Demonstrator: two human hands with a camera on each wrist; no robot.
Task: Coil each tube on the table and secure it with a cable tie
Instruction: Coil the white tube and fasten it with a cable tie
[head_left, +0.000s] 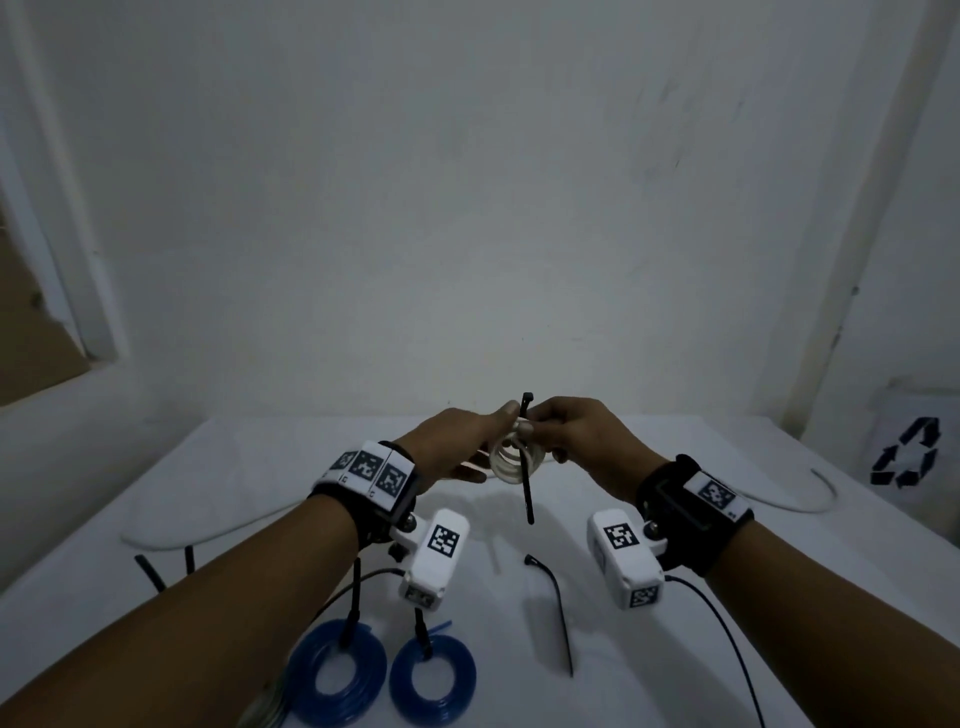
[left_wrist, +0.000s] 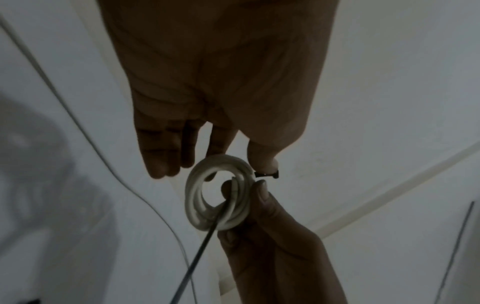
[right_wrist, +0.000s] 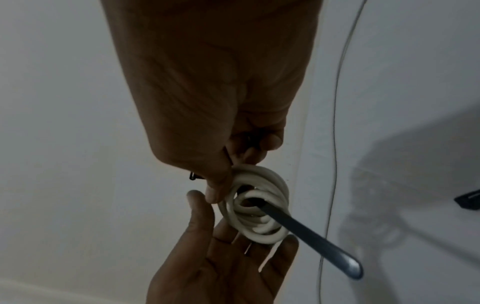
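A white tube wound into a small coil (head_left: 511, 462) is held in the air between both hands, above the far half of the table (head_left: 675, 467). A black cable tie (head_left: 525, 483) passes through the coil's hole; its head (head_left: 528, 399) sticks up and its tail hangs down. My right hand (head_left: 571, 431) grips the coil (right_wrist: 259, 230) and the tie, thumb on the rim. My left hand (head_left: 457, 441) lies under the coil (left_wrist: 193, 197) with straight fingers, its thumb tip beside the tie head (left_wrist: 267, 174). The tie's tail (right_wrist: 311, 236) points out of the coil toward me.
Two blue tube coils (head_left: 337, 670) (head_left: 434, 675) with black ties lie at the near edge. A loose black cable tie (head_left: 553, 613) lies near centre, and two more ties (head_left: 150, 571) lie at the left. Uncoiled white tubes lie at the left (head_left: 208, 535) and right (head_left: 800, 499).
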